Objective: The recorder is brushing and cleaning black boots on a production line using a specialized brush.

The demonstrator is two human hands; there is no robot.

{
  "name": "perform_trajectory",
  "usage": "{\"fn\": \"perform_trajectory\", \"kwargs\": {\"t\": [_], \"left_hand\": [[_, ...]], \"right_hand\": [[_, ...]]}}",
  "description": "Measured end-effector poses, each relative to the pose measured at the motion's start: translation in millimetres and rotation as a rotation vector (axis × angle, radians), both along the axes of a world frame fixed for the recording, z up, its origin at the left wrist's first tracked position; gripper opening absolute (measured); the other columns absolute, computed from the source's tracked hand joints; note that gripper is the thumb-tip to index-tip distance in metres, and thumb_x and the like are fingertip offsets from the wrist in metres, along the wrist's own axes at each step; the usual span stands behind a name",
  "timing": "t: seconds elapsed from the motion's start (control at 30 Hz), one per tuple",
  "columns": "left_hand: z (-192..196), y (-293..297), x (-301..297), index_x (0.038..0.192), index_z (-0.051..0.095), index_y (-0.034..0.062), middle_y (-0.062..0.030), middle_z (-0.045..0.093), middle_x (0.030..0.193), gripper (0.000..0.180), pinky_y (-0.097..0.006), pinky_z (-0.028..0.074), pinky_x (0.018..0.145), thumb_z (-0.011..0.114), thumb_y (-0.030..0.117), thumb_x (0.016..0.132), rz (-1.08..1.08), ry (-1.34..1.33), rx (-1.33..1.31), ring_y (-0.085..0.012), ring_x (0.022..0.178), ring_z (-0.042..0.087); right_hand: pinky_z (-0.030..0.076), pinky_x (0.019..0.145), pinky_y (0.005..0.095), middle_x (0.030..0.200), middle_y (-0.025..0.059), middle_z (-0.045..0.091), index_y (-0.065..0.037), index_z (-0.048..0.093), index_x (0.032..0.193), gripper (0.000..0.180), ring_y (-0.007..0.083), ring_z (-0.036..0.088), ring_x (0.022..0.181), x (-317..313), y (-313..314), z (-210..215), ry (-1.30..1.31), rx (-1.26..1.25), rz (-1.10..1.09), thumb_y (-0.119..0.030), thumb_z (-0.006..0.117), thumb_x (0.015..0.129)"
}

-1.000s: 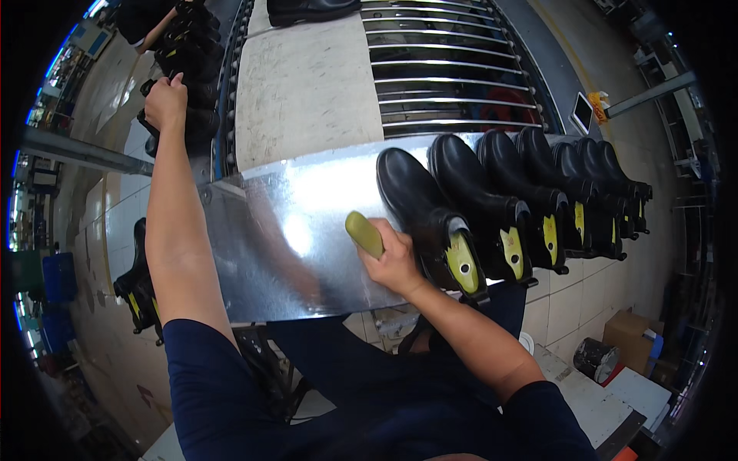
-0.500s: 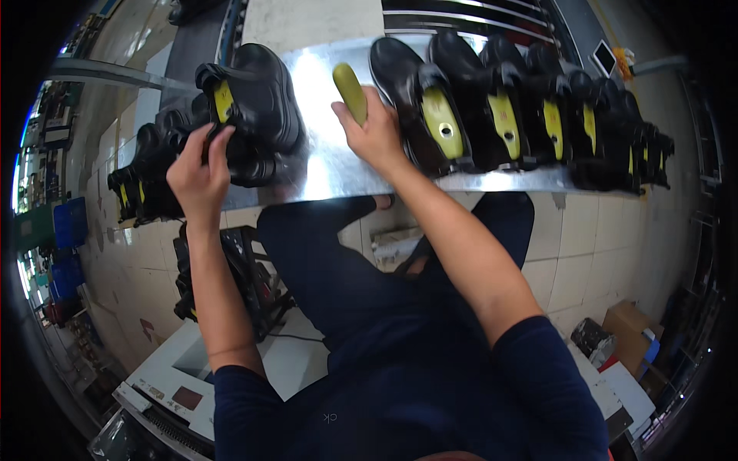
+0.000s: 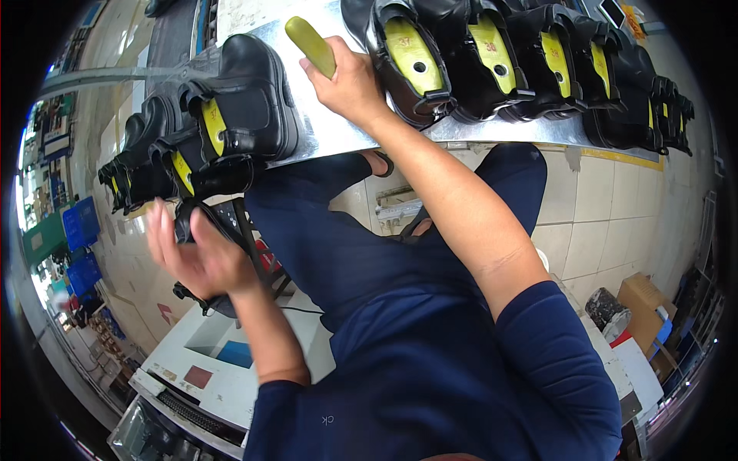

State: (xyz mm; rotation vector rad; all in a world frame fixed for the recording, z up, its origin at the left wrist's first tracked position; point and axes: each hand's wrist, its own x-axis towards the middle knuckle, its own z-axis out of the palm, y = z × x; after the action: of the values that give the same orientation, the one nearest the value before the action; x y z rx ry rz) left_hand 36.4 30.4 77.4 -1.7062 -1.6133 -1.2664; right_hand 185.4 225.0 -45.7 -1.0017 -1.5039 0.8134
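Note:
My right hand is closed around a yellow-green piece with a rounded end, held above the metal tabletop. The part inside my fist is hidden. Beside that hand stands a black shoe with a yellow-green last inside, a dark hole near its heel end. My left hand hangs in the air off the table's near edge, empty, fingers spread and slightly smeared. Above it, a black shoe with a strap rests tilted on the table's left part, with its own yellow-green last.
More black shoes line the table's right side, and another group fills the far left. A dark rack stands below, left of my legs. A white machine is at lower left; a cardboard box stands on the right floor.
My left hand has come away from the shoe on the left and dropped toward my body, opening. My right hand still grips the yellow-green piece. The whole view has shifted.

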Motion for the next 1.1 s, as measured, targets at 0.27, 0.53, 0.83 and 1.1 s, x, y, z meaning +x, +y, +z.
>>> {"fn": "perform_trajectory", "kwargs": {"t": [0.27, 0.53, 0.83, 1.1], "left_hand": [[-30.3, 33.6, 65.1, 0.138, 0.056, -0.0062, -0.0287, 0.033, 0.160, 0.051, -0.052, 0.023, 0.122, 0.074, 0.005, 0.092, 0.251, -0.070, -0.170, -0.0436, 0.151, 0.029], [-44.4, -11.7, 103.3, 0.134, 0.058, -0.0078, -0.0255, 0.052, 0.146, 0.035, -0.041, 0.035, 0.118, 0.057, 0.003, 0.101, -0.112, -0.507, -0.519, -0.0316, 0.141, 0.048], [-73.7, 77.7, 66.3, 0.123, 0.060, -0.0082, -0.0142, 0.069, 0.117, 0.045, -0.033, 0.050, 0.095, 0.081, 0.013, 0.089, 0.112, -0.991, -0.172, -0.0186, 0.101, 0.066], [-47.4, 56.1, 62.7, 0.125, 0.065, -0.0085, -0.0117, 0.068, 0.125, 0.042, -0.033, 0.051, 0.100, 0.078, 0.002, 0.087, -0.045, -1.442, -0.032, -0.0195, 0.108, 0.066]], "right_hand": [[0.057, 0.069, 0.0430, 0.079, 0.0189, 0.070, -0.003, 0.062, 0.105, 0.030, 0.0391, 0.072, 0.078, 2.6, -0.5, 0.2, 0.031, -0.031, 0.033, -0.024, 0.077, 0.089], [0.057, 0.068, 0.0448, 0.078, 0.0194, 0.070, -0.004, 0.061, 0.103, 0.028, 0.0405, 0.072, 0.077, 1.1, -0.4, -2.4, 0.089, -0.030, 0.029, -0.020, 0.078, 0.087], [0.056, 0.067, 0.0453, 0.076, 0.0192, 0.069, -0.004, 0.062, 0.101, 0.024, 0.0410, 0.071, 0.075, -3.0, 3.1, -4.2, 0.018, -0.014, 0.004, -0.017, 0.076, 0.087], [0.055, 0.079, 0.0449, 0.087, 0.0222, 0.072, 0.000, 0.065, 0.113, 0.040, 0.0376, 0.073, 0.088, 14.0, -3.3, 9.0, -0.059, -0.261, 0.051, -0.034, 0.072, 0.092]]}}
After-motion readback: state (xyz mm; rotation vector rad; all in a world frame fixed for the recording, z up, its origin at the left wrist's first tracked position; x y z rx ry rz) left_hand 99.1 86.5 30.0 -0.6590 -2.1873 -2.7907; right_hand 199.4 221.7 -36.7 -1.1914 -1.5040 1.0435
